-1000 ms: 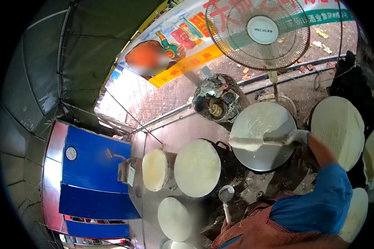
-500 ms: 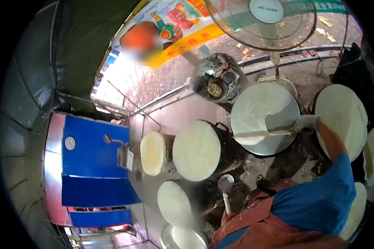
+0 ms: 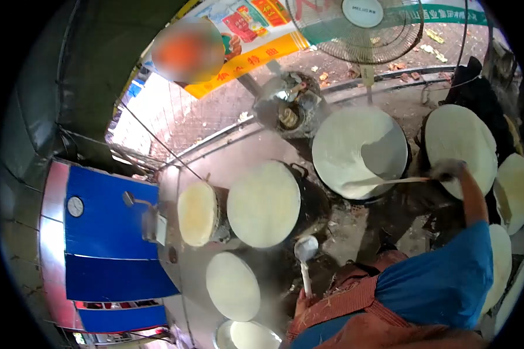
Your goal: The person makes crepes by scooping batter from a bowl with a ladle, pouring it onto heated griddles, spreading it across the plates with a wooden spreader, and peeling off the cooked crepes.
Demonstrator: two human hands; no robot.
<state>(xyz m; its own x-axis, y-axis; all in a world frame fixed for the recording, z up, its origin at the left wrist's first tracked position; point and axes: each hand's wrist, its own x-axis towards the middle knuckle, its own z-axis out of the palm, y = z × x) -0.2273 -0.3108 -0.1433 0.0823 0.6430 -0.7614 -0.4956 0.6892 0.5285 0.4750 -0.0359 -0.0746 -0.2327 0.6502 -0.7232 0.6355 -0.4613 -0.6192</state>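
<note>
My right hand [image 3: 448,170] is closed round the handle of a long, thin wooden spreader [image 3: 407,180]. Its far end lies on the white batter that coats a round griddle [image 3: 337,148]. A darker grey sector shows on the right part of that griddle; whether it is bare metal or shadow I cannot tell. Low in the view, my left hand [image 3: 301,302] grips a ladle [image 3: 306,273] by its pale handle. The ladle's bowl points up, whitish inside, and is away from the griddles. My left fingers are partly hidden by the checked apron.
More round griddles with pale sheets stand around me, one at middle left [image 3: 265,203] and one at right [image 3: 460,145]. A metal bowl of pale batter [image 3: 247,336] sits at the bottom. A fan [image 3: 364,29], a cluttered stand [image 3: 291,104] and a blue cabinet [image 3: 113,215] surround the griddles.
The spreader has swept round the lower part of the griddle, and batter now covers the lower rim that was bare grey. The whole view has shifted slightly. The ladle stays in my left hand.
</note>
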